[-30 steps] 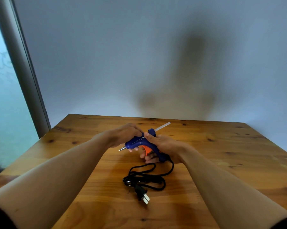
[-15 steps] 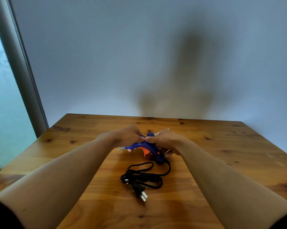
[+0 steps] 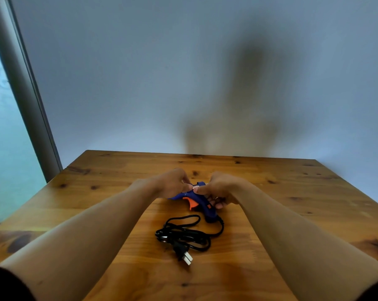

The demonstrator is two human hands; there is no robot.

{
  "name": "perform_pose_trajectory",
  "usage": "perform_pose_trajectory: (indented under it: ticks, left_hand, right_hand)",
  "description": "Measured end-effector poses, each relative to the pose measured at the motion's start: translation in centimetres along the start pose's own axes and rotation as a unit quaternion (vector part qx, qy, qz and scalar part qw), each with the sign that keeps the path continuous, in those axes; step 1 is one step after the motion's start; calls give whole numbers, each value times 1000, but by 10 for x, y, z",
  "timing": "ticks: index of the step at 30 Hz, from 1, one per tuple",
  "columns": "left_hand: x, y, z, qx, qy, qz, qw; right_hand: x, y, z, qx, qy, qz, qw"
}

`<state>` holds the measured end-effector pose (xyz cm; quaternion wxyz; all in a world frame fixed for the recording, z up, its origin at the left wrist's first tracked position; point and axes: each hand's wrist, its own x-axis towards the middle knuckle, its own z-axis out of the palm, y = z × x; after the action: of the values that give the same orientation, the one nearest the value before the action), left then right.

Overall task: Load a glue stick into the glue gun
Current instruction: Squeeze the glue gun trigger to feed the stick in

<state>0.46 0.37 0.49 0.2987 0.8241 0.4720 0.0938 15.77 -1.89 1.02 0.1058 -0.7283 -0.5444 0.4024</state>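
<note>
A small blue glue gun (image 3: 197, 199) with an orange trigger lies low over the wooden table (image 3: 292, 198), its handle pointing toward me. My left hand (image 3: 172, 184) grips the front of the gun's barrel and hides the nozzle. My right hand (image 3: 220, 189) is closed around the rear of the gun, thumb and fingertips pinched at its back end. The pale glue stick is almost fully hidden behind my right hand; only a sliver shows between my fingertips.
The gun's black cord (image 3: 183, 233) lies coiled on the table in front of me, ending in a plug (image 3: 184, 256) with two flat prongs. A grey wall stands behind the table's far edge; a window frame (image 3: 25, 94) rises at the left.
The glue stick, which stuck out behind the gun, has gone nearly out of sight behind my right hand. Both hands and the gun have sunk closer to the table.
</note>
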Motion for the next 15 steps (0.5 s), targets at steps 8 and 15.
perform_pose_trajectory:
  ticks: [8, 15]
  left_hand:
    - [-1, 1, 2, 13, -4, 2, 1000]
    - [0, -1, 2, -2, 14, 6, 1000]
  right_hand:
    - [2, 0, 2, 5, 8, 7, 1000]
    - [0, -1, 1, -4, 17, 7, 1000]
